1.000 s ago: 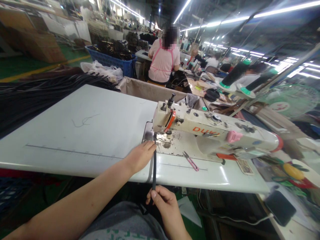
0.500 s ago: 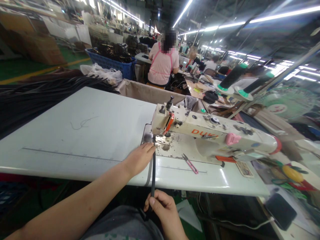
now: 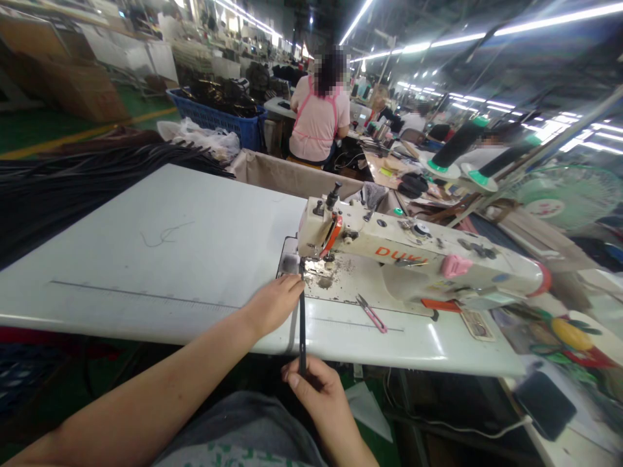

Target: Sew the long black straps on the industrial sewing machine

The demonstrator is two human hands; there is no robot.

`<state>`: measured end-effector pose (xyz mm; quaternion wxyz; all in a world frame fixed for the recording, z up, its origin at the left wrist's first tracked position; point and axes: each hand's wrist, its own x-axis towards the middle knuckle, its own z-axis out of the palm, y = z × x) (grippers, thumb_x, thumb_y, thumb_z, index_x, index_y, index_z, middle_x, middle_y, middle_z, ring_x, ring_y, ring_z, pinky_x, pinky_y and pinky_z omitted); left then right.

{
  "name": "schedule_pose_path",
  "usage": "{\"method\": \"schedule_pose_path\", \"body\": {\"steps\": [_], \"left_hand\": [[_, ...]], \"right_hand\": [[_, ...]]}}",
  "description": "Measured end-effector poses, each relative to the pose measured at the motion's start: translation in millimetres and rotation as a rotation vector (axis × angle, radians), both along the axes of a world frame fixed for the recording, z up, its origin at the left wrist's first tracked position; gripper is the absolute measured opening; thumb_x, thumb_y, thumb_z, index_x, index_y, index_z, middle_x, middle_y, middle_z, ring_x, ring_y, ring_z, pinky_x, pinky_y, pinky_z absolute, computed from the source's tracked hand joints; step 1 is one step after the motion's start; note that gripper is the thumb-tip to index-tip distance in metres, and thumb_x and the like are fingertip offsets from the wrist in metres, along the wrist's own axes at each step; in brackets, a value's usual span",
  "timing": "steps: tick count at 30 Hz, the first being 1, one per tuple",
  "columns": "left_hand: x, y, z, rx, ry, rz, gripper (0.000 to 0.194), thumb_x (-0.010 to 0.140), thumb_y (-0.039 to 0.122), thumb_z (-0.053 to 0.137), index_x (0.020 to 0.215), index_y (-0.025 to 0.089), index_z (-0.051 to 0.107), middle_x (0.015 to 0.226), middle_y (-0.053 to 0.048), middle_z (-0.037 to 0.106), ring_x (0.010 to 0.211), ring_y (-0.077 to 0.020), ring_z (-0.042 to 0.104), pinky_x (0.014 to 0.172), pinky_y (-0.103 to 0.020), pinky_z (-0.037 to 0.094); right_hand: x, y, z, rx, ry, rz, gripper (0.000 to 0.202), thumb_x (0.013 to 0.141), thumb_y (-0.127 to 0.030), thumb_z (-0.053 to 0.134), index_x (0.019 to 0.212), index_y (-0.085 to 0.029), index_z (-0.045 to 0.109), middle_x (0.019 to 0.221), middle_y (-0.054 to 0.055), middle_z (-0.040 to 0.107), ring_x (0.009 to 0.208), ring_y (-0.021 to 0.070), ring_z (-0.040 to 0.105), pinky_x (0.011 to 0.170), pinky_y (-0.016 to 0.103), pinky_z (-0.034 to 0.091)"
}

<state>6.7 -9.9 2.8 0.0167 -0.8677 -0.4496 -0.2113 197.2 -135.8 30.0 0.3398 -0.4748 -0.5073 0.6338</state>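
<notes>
A narrow black strap runs from the needle area of the white sewing machine down over the table's front edge. My left hand lies beside the presser foot, its fingers closed on the strap close to the needle; the fingertips' undersides are hidden. Below the table edge, my right hand pinches the strap between thumb and fingers. Pink-handled thread snips lie on the table to the right of the strap. The needle itself is too small to make out.
The pale sewing table bears a printed ruler line and a loose thread. Black strips are heaped at the left. Beyond stand a blue basket and a seated person. A phone lies at the lower right.
My right hand has moved up along with the strap, closer to the table edge. My left hand stays near the needle. The view has shifted slightly.
</notes>
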Motion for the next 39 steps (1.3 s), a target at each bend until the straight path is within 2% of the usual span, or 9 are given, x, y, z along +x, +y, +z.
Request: {"method": "schedule_pose_path", "body": {"steps": [8, 12, 14, 17, 19, 22, 25, 31, 39], "left_hand": [[0, 0, 3.4, -0.067, 0.007, 0.010, 0.024, 0.101, 0.011, 0.047, 0.119, 0.013, 0.063, 0.131, -0.014, 0.064, 0.128, -0.0265, 0.061, 0.113, -0.042, 0.051], [-2, 0, 5.7, -0.080, 0.028, -0.015, 0.022, 0.102, 0.012, 0.047, 0.117, 0.013, 0.063, 0.130, -0.013, 0.065, 0.132, -0.0267, 0.059, 0.114, -0.042, 0.050], [-2, 0, 6.2, -0.081, 0.046, -0.026, 0.021, 0.101, 0.011, 0.048, 0.115, 0.013, 0.063, 0.129, -0.013, 0.065, 0.133, -0.0273, 0.057, 0.114, -0.042, 0.050], [-1, 1, 4.7, -0.040, 0.040, -0.020, 0.021, 0.101, 0.010, 0.047, 0.115, 0.014, 0.063, 0.128, -0.013, 0.065, 0.132, -0.0270, 0.058, 0.113, -0.042, 0.051], [0, 1, 3.1, -0.012, 0.009, 0.001, 0.022, 0.101, 0.011, 0.046, 0.115, 0.014, 0.063, 0.128, -0.013, 0.065, 0.129, -0.0260, 0.060, 0.112, -0.041, 0.051], [1, 1, 1.8, -0.004, -0.015, 0.019, 0.022, 0.101, 0.012, 0.047, 0.116, 0.015, 0.063, 0.128, -0.013, 0.065, 0.124, -0.0251, 0.063, 0.109, -0.040, 0.053], [0, 1, 2.2, -0.016, -0.011, 0.023, 0.022, 0.101, 0.012, 0.048, 0.116, 0.016, 0.063, 0.128, -0.012, 0.065, 0.122, -0.0248, 0.063, 0.109, -0.041, 0.053], [0, -1, 1.8, -0.009, 0.004, 0.010, 0.024, 0.102, 0.011, 0.046, 0.118, 0.014, 0.062, 0.129, -0.014, 0.065, 0.124, -0.0252, 0.063, 0.111, -0.041, 0.053], [-1, 1, -4.5, 0.005, -0.004, -0.004, 0.025, 0.102, 0.011, 0.045, 0.118, 0.015, 0.063, 0.126, -0.012, 0.066, 0.129, -0.0261, 0.061, 0.114, -0.043, 0.051]], "right_hand": [[-11, 10, 9.2, 0.117, -0.191, -0.126, 0.019, 0.086, -0.035, 0.072, 0.092, -0.018, 0.076, 0.072, -0.003, 0.056, 0.070, 0.0160, 0.051, 0.070, 0.028, 0.042], [-16, 19, 13.5, 0.182, -0.216, -0.146, 0.018, 0.090, -0.033, 0.067, 0.080, -0.018, 0.069, 0.077, 0.001, 0.064, 0.075, 0.0175, 0.058, 0.074, 0.028, 0.046], [-19, 25, 14.0, 0.191, -0.194, -0.159, 0.017, 0.092, -0.034, 0.065, 0.085, -0.019, 0.070, 0.081, 0.003, 0.070, 0.080, 0.0189, 0.063, 0.080, 0.030, 0.049], [-22, 35, 13.6, 0.084, -0.045, -0.173, 0.028, 0.094, -0.043, 0.065, 0.107, -0.018, 0.070, 0.087, 0.006, 0.077, 0.083, 0.0206, 0.069, 0.087, 0.033, 0.054], [-23, 39, 13.9, -0.017, 0.073, -0.168, 0.036, 0.093, -0.049, 0.066, 0.113, -0.018, 0.068, 0.087, 0.006, 0.080, 0.079, 0.0204, 0.070, 0.085, 0.035, 0.056], [-22, 39, 15.7, -0.094, 0.130, -0.158, 0.034, 0.091, -0.051, 0.070, 0.104, -0.019, 0.071, 0.083, 0.006, 0.081, 0.076, 0.0198, 0.070, 0.081, 0.033, 0.054], [-18, 31, 16.9, -0.136, 0.113, -0.120, 0.034, 0.090, -0.053, 0.072, 0.095, -0.019, 0.073, 0.083, 0.007, 0.082, 0.081, 0.0208, 0.070, 0.078, 0.031, 0.051], [-12, 12, 9.4, -0.189, 0.106, -0.108, 0.042, 0.090, -0.059, 0.072, 0.092, -0.017, 0.074, 0.083, 0.009, 0.082, 0.082, 0.0215, 0.071, 0.077, 0.031, 0.048], [-7, 2, 3.8, -0.179, 0.088, -0.109, 0.046, 0.090, -0.063, 0.072, 0.086, -0.017, 0.076, 0.077, 0.007, 0.080, 0.077, 0.0205, 0.071, 0.074, 0.029, 0.049]]}}
